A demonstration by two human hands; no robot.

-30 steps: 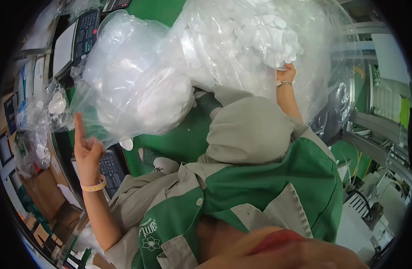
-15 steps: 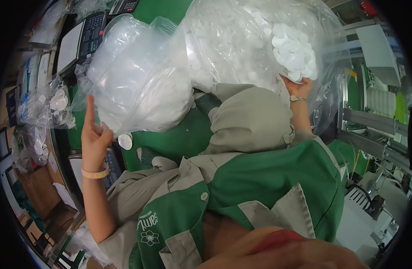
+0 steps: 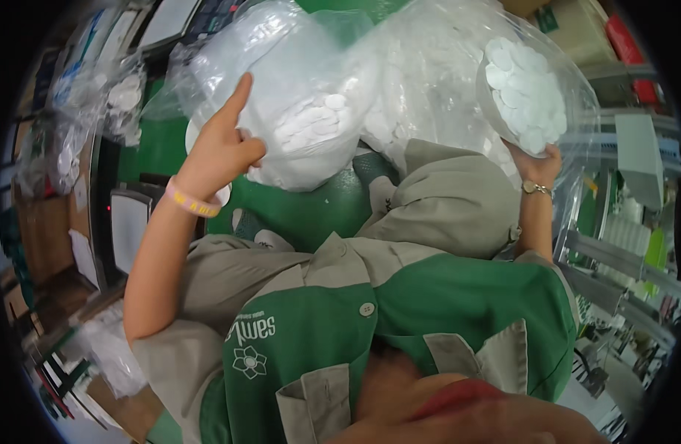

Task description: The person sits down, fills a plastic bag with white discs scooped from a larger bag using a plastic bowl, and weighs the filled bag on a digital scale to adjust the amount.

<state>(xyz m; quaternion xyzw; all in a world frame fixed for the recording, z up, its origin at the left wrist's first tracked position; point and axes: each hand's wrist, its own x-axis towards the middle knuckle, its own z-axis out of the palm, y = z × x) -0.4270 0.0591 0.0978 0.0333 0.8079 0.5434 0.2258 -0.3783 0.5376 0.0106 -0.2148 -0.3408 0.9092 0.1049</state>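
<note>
My right hand point(image 3: 537, 161) grips the near edge of a bowl-like container point(image 3: 484, 98) heaped with white round discs point(image 3: 529, 92). Its fingers are partly hidden under it. This sits over a large clear plastic bag point(image 3: 437, 74) full of similar discs. My left hand point(image 3: 220, 154) is at the near left side of a second clear bag point(image 3: 296, 59), index finger stretched out, thumb apart, other fingers curled. Nothing shows in it; whether it touches the plastic I cannot tell. White discs point(image 3: 318, 122) show inside this second bag. A single white disc point(image 3: 223, 194) is partly visible below my left wrist.
Both bags rest on the green floor point(image 3: 327, 214) before my feet. Left of them are smaller bags of discs point(image 3: 126, 92) and a bench-like dark edge with a flat grey device point(image 3: 129, 229). Metal frame rails point(image 3: 607, 251) run along the right, beside a grey box point(image 3: 638, 159).
The view has shifted. My left hand has moved up and rightward over the second bag's side, its index finger still extended. My right hand still holds the heaped container, now farther right in view.
</note>
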